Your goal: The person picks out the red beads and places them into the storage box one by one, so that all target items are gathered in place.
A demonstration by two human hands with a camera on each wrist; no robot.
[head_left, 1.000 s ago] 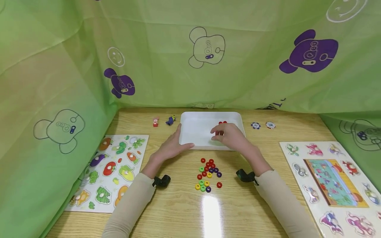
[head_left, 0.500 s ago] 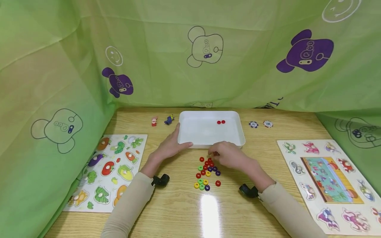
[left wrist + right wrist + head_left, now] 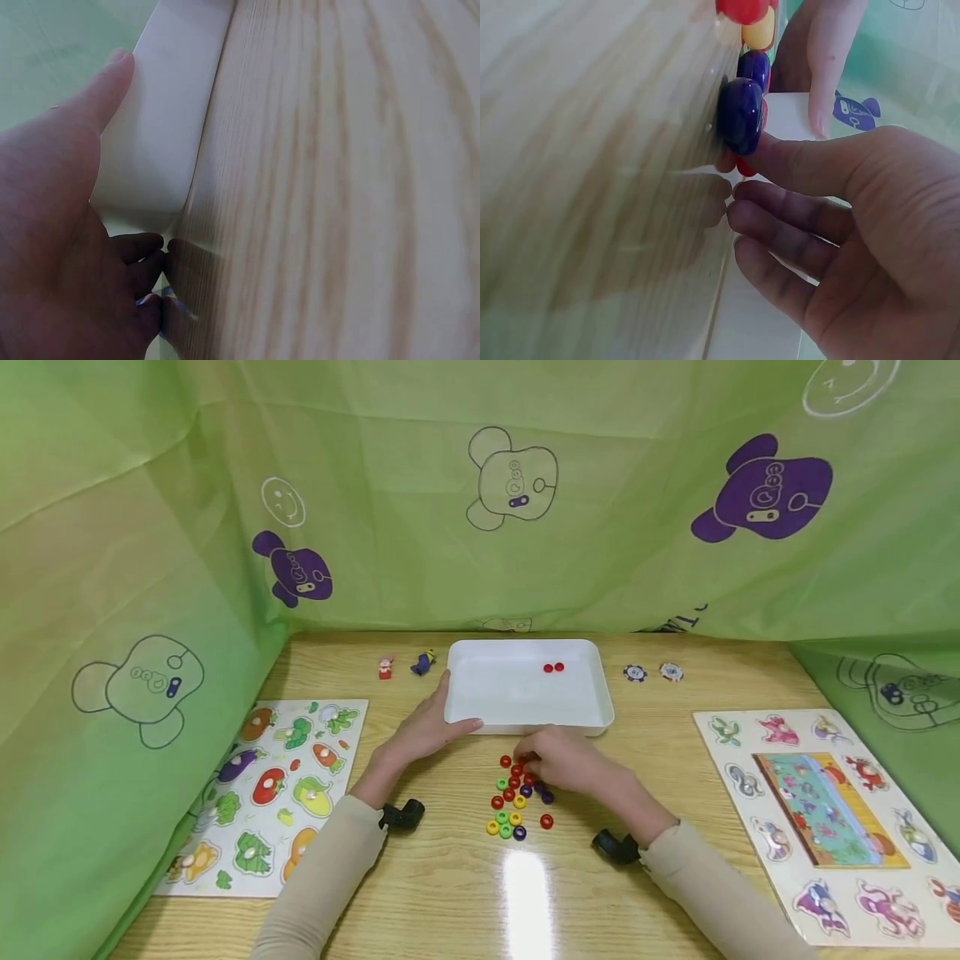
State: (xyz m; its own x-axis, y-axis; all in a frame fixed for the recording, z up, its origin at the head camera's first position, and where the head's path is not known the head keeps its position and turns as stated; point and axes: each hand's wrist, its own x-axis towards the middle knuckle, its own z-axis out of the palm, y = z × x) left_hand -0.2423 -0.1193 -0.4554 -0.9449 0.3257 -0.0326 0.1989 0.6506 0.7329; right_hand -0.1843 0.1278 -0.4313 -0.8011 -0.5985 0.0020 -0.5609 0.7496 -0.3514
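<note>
My left hand rests against the left front corner of the white tray, its thumb along the front wall; in the left wrist view that thumb lies on the tray's side. My right hand reaches down to the far right of a loose group of small ring beads in red, yellow, green and purple. In the right wrist view, thumb and forefinger close around a mostly hidden red ring bead, just beyond a purple bead. Two red beads lie inside the tray.
A vegetable puzzle board lies at left, a sea-animal puzzle board at right. Two small figurines, one red and pink, one blue, stand left of the tray. Two poker chips, dark and white, lie right of it.
My right hand has moved from over the tray back toward the front, down to the red beads on the table. My left hand has stayed at the tray's corner.
</note>
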